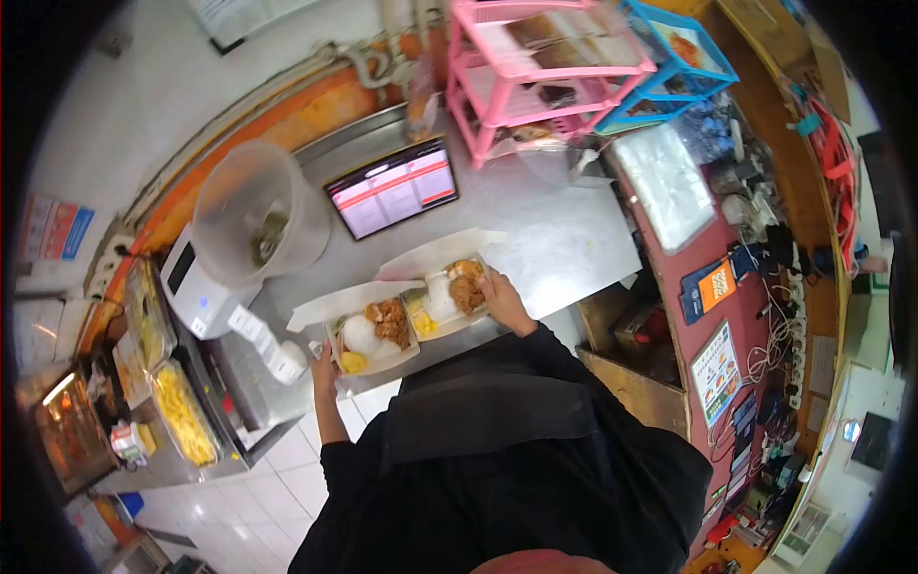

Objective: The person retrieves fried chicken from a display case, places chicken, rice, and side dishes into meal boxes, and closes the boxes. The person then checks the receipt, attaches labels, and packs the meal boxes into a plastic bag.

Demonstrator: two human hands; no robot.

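Two open paper food boxes stand side by side at the front edge of the steel counter. The left box (385, 363) holds white rice, fried chicken and something yellow; the right box (448, 328) holds rice, fried chicken and yellow pieces. Their lids are folded back, away from my body. My left hand (326, 373) is closed on the left box's outer side. At the far side of the right box, my right hand (505, 301) grips its edge, fingers beside the chicken. A tablet (393, 187) leans upright behind the boxes.
A clear bucket (260, 215) stands back left, beside a white printer (199, 287) with paper hanging out. Trays of yellow food (184, 411) are far left. Pink shelves (492, 96) and blue shelves (669, 72) stand at the back; a red counter (684, 306) runs along the right.
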